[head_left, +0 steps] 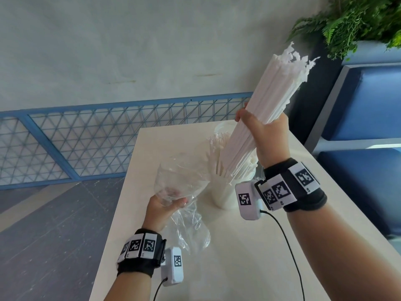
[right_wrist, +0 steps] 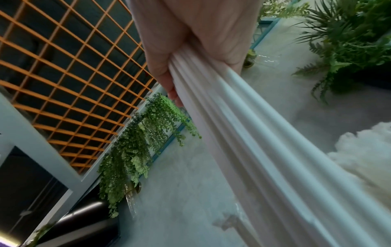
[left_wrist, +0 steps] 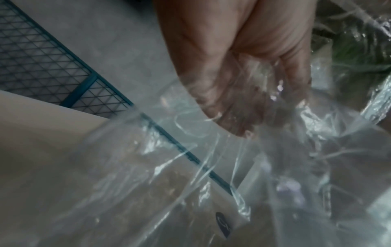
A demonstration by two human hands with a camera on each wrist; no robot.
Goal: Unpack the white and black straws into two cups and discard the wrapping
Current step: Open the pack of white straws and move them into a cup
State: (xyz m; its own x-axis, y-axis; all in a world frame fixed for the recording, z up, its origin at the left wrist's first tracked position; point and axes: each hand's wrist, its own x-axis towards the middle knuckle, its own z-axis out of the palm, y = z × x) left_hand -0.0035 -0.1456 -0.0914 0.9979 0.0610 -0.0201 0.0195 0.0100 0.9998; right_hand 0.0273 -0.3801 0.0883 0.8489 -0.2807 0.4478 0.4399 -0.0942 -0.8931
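Observation:
My right hand (head_left: 263, 129) grips a thick bundle of white straws (head_left: 280, 88), tilted, with its lower ends over a white cup (head_left: 223, 194) that holds several white straws. The right wrist view shows the same bundle of white straws (right_wrist: 243, 133) running out of my right hand (right_wrist: 190, 41). Left of the cup, my left hand (head_left: 167, 203) holds the clear plastic wrapping (head_left: 180, 179), which hangs crumpled down to the table. Up close, the wrapping (left_wrist: 190, 167) is bunched in my left hand (left_wrist: 243, 75). A second white cup (head_left: 223, 129) stands behind the bundle. No black straws are visible.
The cream table (head_left: 227, 257) runs from near me to the far cups. A blue mesh railing (head_left: 108, 140) stands beyond its left side. Blue cushioned seats (head_left: 368, 118) and a fern planter (head_left: 358, 25) are at the right. Wrist cables trail over the table.

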